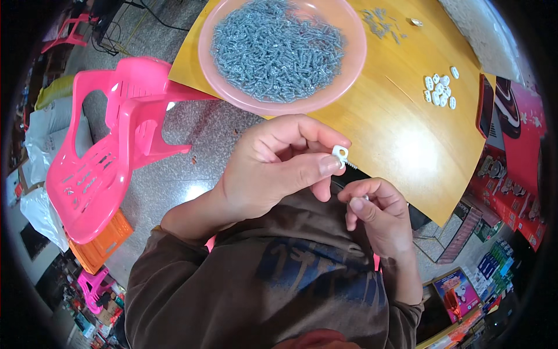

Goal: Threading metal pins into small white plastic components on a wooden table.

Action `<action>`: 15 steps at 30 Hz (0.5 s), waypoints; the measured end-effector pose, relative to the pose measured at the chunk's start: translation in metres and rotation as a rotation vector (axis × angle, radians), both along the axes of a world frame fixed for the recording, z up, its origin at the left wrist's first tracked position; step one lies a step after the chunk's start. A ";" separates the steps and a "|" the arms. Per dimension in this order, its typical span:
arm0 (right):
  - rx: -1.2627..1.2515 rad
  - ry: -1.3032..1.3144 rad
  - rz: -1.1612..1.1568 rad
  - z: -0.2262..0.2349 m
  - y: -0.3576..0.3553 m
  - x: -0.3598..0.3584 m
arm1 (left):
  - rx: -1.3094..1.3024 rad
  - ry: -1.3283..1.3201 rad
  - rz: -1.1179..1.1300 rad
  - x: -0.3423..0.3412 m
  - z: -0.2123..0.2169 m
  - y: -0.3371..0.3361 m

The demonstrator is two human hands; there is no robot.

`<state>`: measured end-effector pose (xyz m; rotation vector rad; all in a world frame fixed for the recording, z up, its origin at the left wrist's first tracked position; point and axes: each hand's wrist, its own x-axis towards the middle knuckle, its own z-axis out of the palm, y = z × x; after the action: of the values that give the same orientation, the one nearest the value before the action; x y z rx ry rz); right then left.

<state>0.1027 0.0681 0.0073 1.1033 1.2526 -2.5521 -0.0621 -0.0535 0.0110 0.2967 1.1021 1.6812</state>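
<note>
Between the thumb and forefinger of my left hand (279,168) is a small white plastic clip (341,152) with a hole in it. A thin metal screw (351,165) sticks out from its lower right side. My right hand (378,212) is just below and to the right, thumb and fingers pinched together. A pale speck shows at its fingertips, too small to name. Beyond my hands, a pink translucent basin (209,72) holds a large heap of silvery screws (273,52). Several similar white plastic pieces (440,91) lie in a loose group on the table at the right.
The yellow wooden table (401,128) spans the upper right. Small grey pieces (381,24) are scattered beside the basin. A pink plastic chair (110,139) stands at the left, near an orange crate (102,238). Red printed boxes (505,192) are beyond the table's right edge.
</note>
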 end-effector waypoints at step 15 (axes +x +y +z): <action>0.083 0.275 -0.270 0.022 0.002 -0.012 | 0.050 -0.184 -0.011 0.008 -0.002 0.001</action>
<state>0.0909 0.0706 0.0295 1.0264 1.3617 -2.9629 -0.0544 -0.0522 0.0089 0.1754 0.9218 1.6915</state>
